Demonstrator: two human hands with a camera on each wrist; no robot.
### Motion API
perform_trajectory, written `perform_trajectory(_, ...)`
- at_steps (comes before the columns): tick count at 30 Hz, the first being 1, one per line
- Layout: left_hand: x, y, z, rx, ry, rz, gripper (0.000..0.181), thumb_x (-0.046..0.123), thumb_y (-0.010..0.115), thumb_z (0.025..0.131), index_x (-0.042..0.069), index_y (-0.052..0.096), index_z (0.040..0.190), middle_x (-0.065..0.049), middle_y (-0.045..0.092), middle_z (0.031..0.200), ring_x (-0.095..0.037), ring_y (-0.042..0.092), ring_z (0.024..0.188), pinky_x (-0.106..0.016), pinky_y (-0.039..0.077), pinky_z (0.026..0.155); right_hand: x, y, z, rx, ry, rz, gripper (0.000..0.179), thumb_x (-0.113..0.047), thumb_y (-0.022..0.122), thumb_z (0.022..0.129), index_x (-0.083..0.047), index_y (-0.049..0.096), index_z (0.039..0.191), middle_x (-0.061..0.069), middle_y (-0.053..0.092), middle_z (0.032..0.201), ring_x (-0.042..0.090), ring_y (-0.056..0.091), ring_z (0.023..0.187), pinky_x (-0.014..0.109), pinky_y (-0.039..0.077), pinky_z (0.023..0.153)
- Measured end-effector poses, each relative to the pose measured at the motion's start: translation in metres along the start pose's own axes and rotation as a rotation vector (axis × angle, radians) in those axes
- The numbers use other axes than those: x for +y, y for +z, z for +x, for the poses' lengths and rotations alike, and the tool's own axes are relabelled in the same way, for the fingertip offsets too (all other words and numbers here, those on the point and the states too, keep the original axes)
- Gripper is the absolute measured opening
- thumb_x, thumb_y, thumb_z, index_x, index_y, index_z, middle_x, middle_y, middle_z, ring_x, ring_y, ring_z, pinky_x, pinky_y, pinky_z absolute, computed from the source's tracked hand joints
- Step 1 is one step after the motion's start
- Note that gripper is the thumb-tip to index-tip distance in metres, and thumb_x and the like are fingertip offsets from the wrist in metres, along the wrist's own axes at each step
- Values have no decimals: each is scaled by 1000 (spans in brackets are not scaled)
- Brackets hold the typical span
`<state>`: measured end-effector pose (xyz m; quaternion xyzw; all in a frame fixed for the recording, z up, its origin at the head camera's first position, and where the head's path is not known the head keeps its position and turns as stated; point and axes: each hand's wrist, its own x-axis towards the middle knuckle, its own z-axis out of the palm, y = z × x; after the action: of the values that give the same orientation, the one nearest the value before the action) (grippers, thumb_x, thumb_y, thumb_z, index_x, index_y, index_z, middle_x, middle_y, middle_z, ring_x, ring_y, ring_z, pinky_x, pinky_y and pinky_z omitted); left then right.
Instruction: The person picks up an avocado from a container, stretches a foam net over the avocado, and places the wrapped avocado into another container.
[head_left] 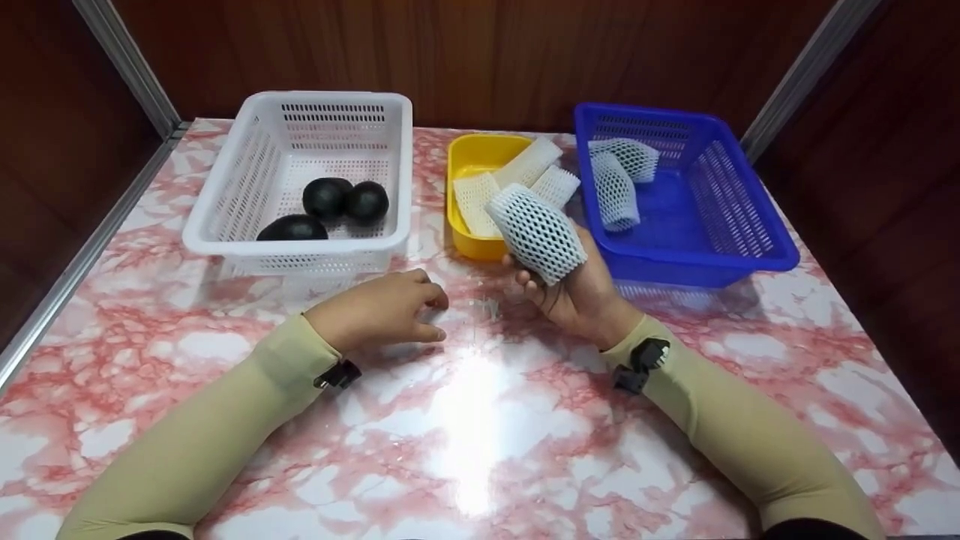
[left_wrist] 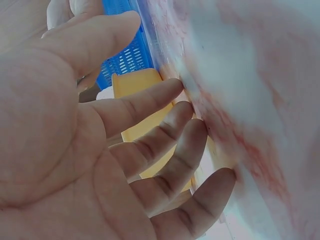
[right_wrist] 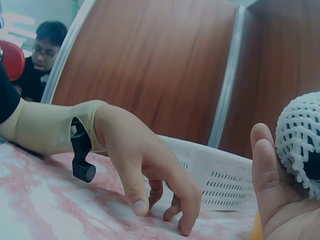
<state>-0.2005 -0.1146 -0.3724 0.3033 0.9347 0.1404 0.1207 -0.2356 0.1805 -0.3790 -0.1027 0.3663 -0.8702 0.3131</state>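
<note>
My right hand (head_left: 581, 292) holds a white foam net sleeve (head_left: 536, 232) above the table, in front of the yellow bin. Something dark shows through the mesh and at the sleeve's end (right_wrist: 295, 140) in the right wrist view. My left hand (head_left: 386, 309) is low over the table in front of the white basket, palm down and with nothing in it. Its fingers (left_wrist: 145, 105) are loosely bent, and their tips are at or close to the tabletop. Several smooth black oval fruits (head_left: 367, 202) lie in the white basket (head_left: 199, 225).
Several flat foam net sleeves (head_left: 476, 199) are in the yellow bin (head_left: 480, 249), some leaning over its rim. Two filled-out net sleeves (head_left: 616, 195) lie at the left in the blue basket (head_left: 697, 266). Wooden panels (head_left: 487, 60) stand behind. A person (right_wrist: 42, 60) appears in the background.
</note>
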Motion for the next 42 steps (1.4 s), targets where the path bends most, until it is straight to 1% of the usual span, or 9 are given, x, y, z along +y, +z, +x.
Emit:
perform_trajectory(4, 0, 0, 0, 0, 4, 5, 47, 41, 77, 97, 11, 72, 133, -14, 67, 126, -31, 67, 108, -50, 57, 101, -1, 3, -2, -35, -106, -73, 64, -59, 49, 111, -15, 45, 156, 17, 70, 124, 21, 77, 93, 22, 65, 72)
perform_trajectory(8, 0, 1, 0, 11, 14, 16, 46, 41, 77, 97, 11, 73, 133, -14, 67, 124, -31, 66, 105, -50, 57, 100, -2, 9, -4, -32, -312, -287, 52, -31, 66, 106, -19, 48, 153, 14, 61, 139, 26, 70, 116, 30, 66, 88)
perform_trajectory(11, 0, 1, -3, 35, 24, 8, 44, 40, 75, 98, 11, 73, 131, -12, 68, 123, -29, 67, 104, -49, 57, 99, -2, 13, -6, 3, -562, -683, 57, -5, 73, 93, -16, 54, 146, 14, 61, 142, 27, 66, 122, 36, 64, 99)
perform_trajectory(16, 3, 1, -9, 61, 26, -19, 39, 39, 73, 99, 13, 73, 129, -8, 67, 121, -25, 67, 100, -45, 58, 96, -2, 15, -9, -81, -1129, -1638, 65, 8, 86, 76, -3, 59, 134, 24, 60, 142, 40, 63, 130, 47, 62, 107)
perform_trajectory(20, 4, 2, -9, 57, 14, -21, 40, 39, 74, 99, 13, 73, 129, -9, 66, 120, -25, 66, 98, -45, 58, 95, 1, 14, -10, -223, -1365, -2021, 60, -1, 86, 80, -9, 60, 133, 26, 60, 142, 45, 62, 131, 52, 62, 106)
perform_trajectory(25, 4, 3, -6, 50, 18, 9, 43, 40, 73, 99, 13, 73, 132, -10, 67, 120, -27, 67, 101, -47, 58, 97, 1, 12, -10, -197, -1391, -2109, 51, -4, 83, 84, -10, 63, 130, 24, 63, 141, 43, 63, 130, 52, 62, 106)
perform_trajectory(33, 1, 2, -9, 52, 17, 11, 43, 40, 74, 100, 12, 72, 133, -10, 67, 120, -27, 67, 101, -48, 59, 97, -7, 14, -6, -160, -1351, -2014, 63, -1, 88, 80, -11, 58, 135, 26, 59, 144, 46, 61, 132, 54, 62, 106)
perform_trajectory(37, 0, 3, -9, 51, 17, 13, 43, 40, 74, 100, 12, 72, 133, -10, 67, 120, -27, 66, 102, -47, 58, 98, -25, 19, -8, -47, -1299, -1886, 66, 8, 88, 75, -3, 58, 133, 28, 55, 147, 49, 60, 135, 49, 63, 106)
perform_trajectory(42, 1, 0, -3, 26, 10, 11, 44, 40, 74, 99, 13, 71, 134, -13, 66, 125, -31, 65, 109, -49, 56, 102, -70, 23, -13, 201, -1213, -1726, 67, 10, 85, 75, -1, 57, 135, 26, 60, 146, 41, 60, 137, 44, 56, 115)
